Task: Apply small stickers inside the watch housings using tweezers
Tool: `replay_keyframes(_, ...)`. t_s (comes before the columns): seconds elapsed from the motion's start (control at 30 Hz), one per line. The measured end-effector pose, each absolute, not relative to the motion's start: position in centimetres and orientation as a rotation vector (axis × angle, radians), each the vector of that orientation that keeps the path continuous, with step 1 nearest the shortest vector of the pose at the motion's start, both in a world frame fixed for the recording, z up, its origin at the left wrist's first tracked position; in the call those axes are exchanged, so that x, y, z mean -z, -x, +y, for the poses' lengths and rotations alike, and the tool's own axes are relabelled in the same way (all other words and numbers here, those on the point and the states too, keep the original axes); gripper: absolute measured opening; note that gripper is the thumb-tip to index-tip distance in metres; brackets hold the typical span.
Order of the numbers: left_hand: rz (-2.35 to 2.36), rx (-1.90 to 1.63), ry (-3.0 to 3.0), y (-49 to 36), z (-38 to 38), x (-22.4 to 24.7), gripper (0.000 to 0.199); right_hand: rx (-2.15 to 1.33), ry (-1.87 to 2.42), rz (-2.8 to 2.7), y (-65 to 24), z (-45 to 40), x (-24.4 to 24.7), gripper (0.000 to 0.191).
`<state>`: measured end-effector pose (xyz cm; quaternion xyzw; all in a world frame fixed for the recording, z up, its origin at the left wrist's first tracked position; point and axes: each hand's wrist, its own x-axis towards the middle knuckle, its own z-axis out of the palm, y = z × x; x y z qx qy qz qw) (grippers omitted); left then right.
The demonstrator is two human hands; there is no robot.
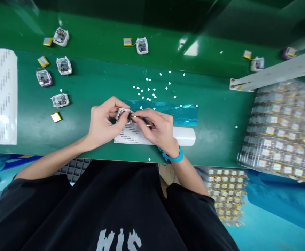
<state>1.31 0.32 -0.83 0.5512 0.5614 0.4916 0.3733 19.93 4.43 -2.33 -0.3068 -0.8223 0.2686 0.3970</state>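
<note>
My left hand [107,120] grips a small white watch-like housing [120,113] with an exposed circuit board, fingers on its far side and thumb on the near side. My right hand [156,125] is closed in a pinch at the housing's right edge. A thin shiny metal tool [149,124] shows between its fingers; its kind is mostly hidden. Below the hands lies a printed white backing sheet [126,138], rolled at its right end [185,136]. Beyond it lies a strip of blue film [185,115]. Several small white round stickers [148,89] are scattered past the film.
More open housings with yellow-edged batteries sit at left [60,100] and at the back [142,46]. A white patterned sheet [2,96] lies far left. Stacked clear trays of batteries [285,132] stand at right, near a white bar [275,71]. Another tray stack [227,195] is below the table edge.
</note>
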Motion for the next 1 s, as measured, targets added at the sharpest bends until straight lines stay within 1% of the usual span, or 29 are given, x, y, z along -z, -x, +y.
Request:
replay_keyframes(0.1,1.431,-1.215,-1.432,-1.0,0.6,0.6,0.004,-0.692,0.829,-2.032,-19.7,4.6,2.1,0.011)
replay_keyframes(0.23,1.322,-1.123,-1.357,-0.8,1.0,0.4,0.007,-0.527,0.804,-2.022,-19.7,4.8,2.2,0.007)
replay_keyframes(0.37,1.282,-1.095,-1.309,-0.7,1.2,0.0,0.008,-0.237,0.826,-2.147,-20.4,4.7,2.9,0.02)
replay_keyframes(0.43,1.285,-1.071,-1.297,-0.6,1.2,-0.3,0.009,-0.145,0.89,-2.25,-20.7,4.6,3.2,0.027)
replay_keyframes(0.57,1.269,-1.072,-1.284,-0.7,1.3,-0.5,0.01,-0.042,0.932,-2.296,-20.9,4.6,3.3,0.027)
replay_keyframes(0.63,1.271,-1.085,-1.277,-0.7,1.3,-0.4,0.01,-0.053,0.972,-2.222,-20.8,4.8,3.2,0.03)
replay_keyframes(0.77,1.288,-1.094,-1.265,-0.8,1.3,-0.2,0.008,-0.22,1.024,-2.187,-20.9,5.1,2.9,0.047)
replay_keyframes(0.87,1.278,-1.1,-1.262,-0.8,1.3,-0.2,0.006,-0.3,0.964,-2.287,-21.2,5.0,3.0,0.047)
replay_keyframes(1.0,1.26,-1.111,-1.264,-0.8,1.3,-0.2,0.004,-0.294,0.896,-2.356,-21.6,4.8,3.3,0.044)
